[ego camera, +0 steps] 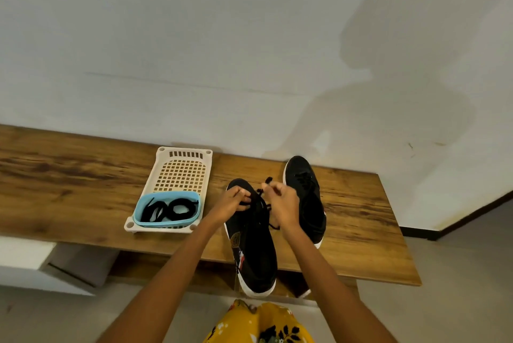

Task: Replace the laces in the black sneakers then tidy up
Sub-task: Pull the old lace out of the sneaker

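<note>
Wood-grain table [83, 176]: a long brown top that stood against a pale wall [194, 37]; it carried the tray and both sneakers.
White tray [181, 173]: a perforated plastic tray that lay on the table to the left of the sneakers, its far part bare.
Near sneaker [255, 254]: black with a white sole, toe pointed toward the wall, heel overhanging the table's front edge; a small coloured patch showed on its left side.
Far sneaker [308, 192]: black, white sole, just beside the near sneaker on its right and set further back; its lacing was too dark to read.
Blue tub [166, 210]: sat in the near end of the tray and held coiled black laces [177, 208].
Left hand [233, 201]: over the near sneaker's forefoot, grip closed in a pinch on the black lace [261, 201] at the eyelets.
Right hand [283, 204]: raised just above the same sneaker, fingertips pinching a strand of that lace, whose end stuck up above the fingers.
Lace tail: a loose strand trailed down between the two sneakers.
Garment [261, 326]: yellow floral cloth at the bottom edge.
</note>
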A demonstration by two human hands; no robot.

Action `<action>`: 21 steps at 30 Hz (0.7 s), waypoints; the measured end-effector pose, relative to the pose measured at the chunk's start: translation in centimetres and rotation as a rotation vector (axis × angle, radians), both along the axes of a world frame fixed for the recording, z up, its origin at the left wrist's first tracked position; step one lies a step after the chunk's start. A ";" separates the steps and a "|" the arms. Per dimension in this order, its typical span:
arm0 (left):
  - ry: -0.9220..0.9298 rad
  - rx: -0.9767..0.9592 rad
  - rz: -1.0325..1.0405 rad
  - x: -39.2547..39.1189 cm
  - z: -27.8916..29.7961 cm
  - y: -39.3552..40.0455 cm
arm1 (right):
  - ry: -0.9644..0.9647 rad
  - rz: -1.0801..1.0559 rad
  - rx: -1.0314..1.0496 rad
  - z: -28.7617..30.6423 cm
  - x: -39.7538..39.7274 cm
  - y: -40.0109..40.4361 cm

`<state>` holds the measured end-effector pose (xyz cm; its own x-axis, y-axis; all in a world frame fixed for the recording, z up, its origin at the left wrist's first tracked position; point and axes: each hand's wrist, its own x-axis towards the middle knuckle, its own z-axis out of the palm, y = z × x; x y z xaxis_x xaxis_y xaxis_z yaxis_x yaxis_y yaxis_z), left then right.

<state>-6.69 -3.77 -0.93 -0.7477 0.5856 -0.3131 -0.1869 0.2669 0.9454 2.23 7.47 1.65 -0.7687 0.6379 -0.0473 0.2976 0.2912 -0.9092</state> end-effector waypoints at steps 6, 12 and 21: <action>0.253 -0.189 -0.220 1.3 -1.4 -1.1 | 0.373 -0.268 -0.465 5.3 -1.4 3.7; 0.630 -0.386 -0.212 2.5 -1.3 -1.1 | 0.017 -0.160 -0.292 0.4 -0.1 3.7; 0.452 -0.516 -0.365 3.3 -1.0 -1.6 | -0.098 -0.055 -0.181 -4.7 5.7 -1.2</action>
<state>-3.39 -5.36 -1.97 -0.6558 0.6821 -0.3235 0.3717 0.6647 0.6481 7.94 6.24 -3.09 -0.7190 0.6530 -0.2380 0.3984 0.1066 -0.9110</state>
